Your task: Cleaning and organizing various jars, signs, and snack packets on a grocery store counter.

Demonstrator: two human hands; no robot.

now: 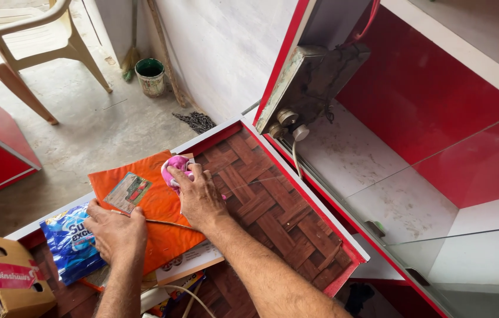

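Both hands press the orange folder (158, 212), right hand (199, 197) clutching a pink cloth (176, 168).

A flat orange packet (155, 206) with a small picture label (129, 192) lies on the counter. A blue pouch (70, 238) sits beside it; a brown carton (8, 274) stands at the near left corner.

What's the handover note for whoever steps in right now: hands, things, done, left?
Left hand: flat, pressing down the orange folder on the woven-pattern counter.
Right hand: fingers closed on a pink cloth at the folder's upper corner.
Blue packet lies left of the folder; cardboard box at far left.
Done: cloth is on the folder.
Left: how much has been wiped cannot be told.
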